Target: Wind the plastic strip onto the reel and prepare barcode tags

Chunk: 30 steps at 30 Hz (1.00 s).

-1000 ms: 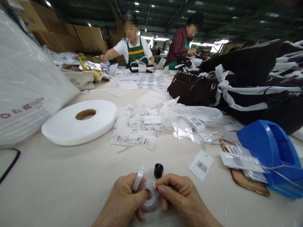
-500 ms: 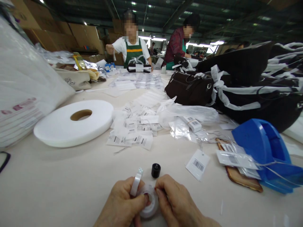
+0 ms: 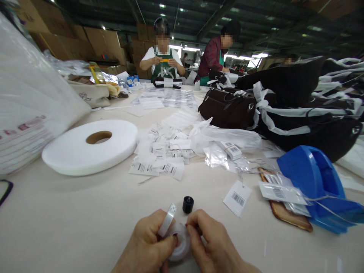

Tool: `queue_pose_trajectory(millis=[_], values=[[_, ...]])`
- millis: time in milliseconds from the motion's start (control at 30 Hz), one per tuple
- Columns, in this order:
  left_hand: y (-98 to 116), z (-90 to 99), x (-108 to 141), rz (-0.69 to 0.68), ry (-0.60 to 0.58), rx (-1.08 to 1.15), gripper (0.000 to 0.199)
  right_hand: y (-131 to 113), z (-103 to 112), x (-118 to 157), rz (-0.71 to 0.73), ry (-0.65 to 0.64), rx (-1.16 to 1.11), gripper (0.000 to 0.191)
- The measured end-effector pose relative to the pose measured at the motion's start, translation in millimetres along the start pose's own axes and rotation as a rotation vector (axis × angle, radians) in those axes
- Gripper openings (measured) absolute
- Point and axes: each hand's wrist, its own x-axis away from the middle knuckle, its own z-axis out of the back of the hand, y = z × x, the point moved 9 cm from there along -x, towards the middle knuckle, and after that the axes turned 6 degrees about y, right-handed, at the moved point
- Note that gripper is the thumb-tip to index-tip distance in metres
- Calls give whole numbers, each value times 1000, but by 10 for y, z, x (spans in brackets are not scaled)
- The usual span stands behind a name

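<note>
My left hand [image 3: 149,239] is closed around a roll of clear tape [image 3: 184,248], its thumb in the roll's core. A short strip of tape [image 3: 168,220] with a dotted end sticks up by the left index finger. My right hand [image 3: 209,239] pinches at the right edge of the same roll, thumb and index finger together; whether a tape end sits between them is too small to make out. Just beyond both hands a small black hub [image 3: 188,205] stands upright on the table. A blue tape dispenser [image 3: 315,182] lies at the right.
A large white roll [image 3: 65,159] lies at left beside a white plastic sack [image 3: 28,102]. Loose printed labels [image 3: 159,151] spread across the middle. A barcode tag [image 3: 238,198] lies right of my hands. Dark bags [image 3: 227,106] fill the right side. Two people work across the table.
My hands keep almost the same grip on the tape roll; the strip tilts slightly more to the right. Across the table, the person in the green apron has brought both hands together at the chest.
</note>
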Motion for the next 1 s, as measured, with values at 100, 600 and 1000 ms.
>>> queue_pose_trajectory(millis=[100,600,1000], values=[[-29,-11,-8,-2,19,-18,12,118,-12,20,-244,-18,-206,13],[-97,43,-90,-9,72,-85,10,300,-60,185,-552,-64,-728,31],[-59,44,-22,-77,143,-208,6,130,-12,136,-210,-161,-263,20]])
